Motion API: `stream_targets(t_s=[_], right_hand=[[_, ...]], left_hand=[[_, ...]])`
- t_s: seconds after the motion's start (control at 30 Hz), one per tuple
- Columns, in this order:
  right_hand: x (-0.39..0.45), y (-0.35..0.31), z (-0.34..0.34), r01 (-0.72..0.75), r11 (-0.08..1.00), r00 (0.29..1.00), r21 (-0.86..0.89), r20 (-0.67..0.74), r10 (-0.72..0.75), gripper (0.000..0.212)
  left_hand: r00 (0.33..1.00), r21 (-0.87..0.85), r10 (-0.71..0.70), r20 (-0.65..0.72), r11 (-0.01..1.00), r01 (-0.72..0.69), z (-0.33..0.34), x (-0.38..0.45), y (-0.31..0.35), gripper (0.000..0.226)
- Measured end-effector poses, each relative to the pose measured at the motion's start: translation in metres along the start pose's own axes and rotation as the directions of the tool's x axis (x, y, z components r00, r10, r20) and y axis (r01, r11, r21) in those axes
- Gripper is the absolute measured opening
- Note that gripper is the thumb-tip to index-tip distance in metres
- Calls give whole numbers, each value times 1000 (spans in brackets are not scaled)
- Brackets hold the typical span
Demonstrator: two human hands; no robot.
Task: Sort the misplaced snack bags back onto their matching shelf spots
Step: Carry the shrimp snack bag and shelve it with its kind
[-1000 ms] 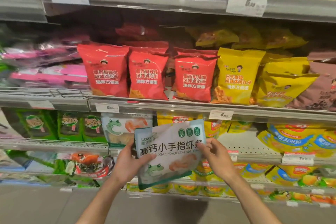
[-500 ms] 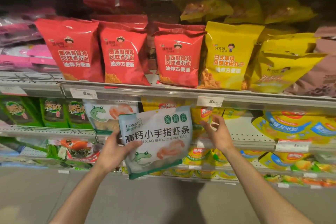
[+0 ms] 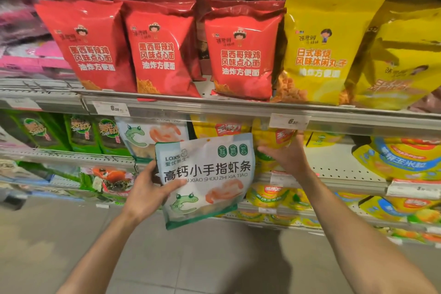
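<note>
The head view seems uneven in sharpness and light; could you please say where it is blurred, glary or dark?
Head view: the white shrimp-stick bag in the left hand reads sharply; the pink packs at far left are smeared; glare streaks the red bags; the shelf recess at top is dark.

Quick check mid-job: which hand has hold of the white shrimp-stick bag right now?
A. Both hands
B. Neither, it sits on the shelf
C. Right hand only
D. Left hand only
D: the left hand grips the white bag at its left edge with the thumb across the front, while the right hand is off it, reaching to the yellow bags on the shelf behind.
</note>
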State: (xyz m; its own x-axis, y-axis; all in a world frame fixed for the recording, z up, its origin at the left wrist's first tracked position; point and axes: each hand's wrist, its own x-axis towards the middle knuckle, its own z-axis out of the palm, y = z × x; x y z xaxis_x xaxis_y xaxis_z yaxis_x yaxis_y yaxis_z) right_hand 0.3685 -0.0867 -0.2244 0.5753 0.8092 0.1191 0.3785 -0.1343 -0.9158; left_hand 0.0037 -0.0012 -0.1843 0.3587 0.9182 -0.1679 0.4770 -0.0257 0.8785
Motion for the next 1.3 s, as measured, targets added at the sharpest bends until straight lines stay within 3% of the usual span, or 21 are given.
stream_targets(t_s=[0.27,0.53,0.67,1.03,1.13,1.2,1.27,1.3], right_hand=[[-1,1,23,-126,990,962,-63,-252,106,93],[-10,11,14,-179,984,891,25,-421,173,91],[-14,12,6,-253,966,827,-46,-528,191,110],[-24,15,-12,-333,939,837,-82,-486,254,133],[-53,8,-6,-354,935,791,-28,-543,284,111],[-73,-1,4,-324,945,817,-46,-518,255,66],[-75,-11,21,-298,952,907,-77,-333,257,24],[-69,-16,31,-266,959,944,-97,-229,239,18]], left_hand=[[1000,-30,-7,8,1000,7,-2,5,-1,48],[1000,-53,-6,15,999,7,-3,11,-6,49],[1000,-70,-7,26,998,9,0,16,-4,52],[999,-83,1,47,997,3,-6,16,-6,51],[999,-88,-12,46,996,16,-15,15,-9,49],[999,-94,-30,31,995,33,-23,15,-13,47],[999,-97,-38,15,994,39,-30,14,-16,47],[999,-95,-35,6,995,36,-34,13,-17,46]])
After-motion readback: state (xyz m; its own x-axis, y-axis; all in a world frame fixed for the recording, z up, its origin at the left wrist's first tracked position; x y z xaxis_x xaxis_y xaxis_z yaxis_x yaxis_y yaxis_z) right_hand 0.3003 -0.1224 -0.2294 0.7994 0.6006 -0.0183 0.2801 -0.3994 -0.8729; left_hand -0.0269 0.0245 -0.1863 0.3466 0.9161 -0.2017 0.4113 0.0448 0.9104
